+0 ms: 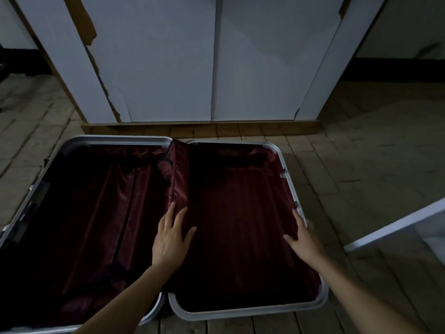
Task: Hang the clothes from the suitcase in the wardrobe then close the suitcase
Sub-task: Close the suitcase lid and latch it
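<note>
My left hand [171, 233] lies spread flat on the dark red lining by the hinge of the open suitcase [287, 169]. My right hand [304, 233] is spread at its right rim. Beyond both hands, the white wardrobe [156, 63] stands shut.

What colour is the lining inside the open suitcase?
Dark red, a plain satin-like lining in both halves of the suitcase, seen in the head view.

Worn brick-patterned floor [361, 165], white board [395, 227] at right
</note>
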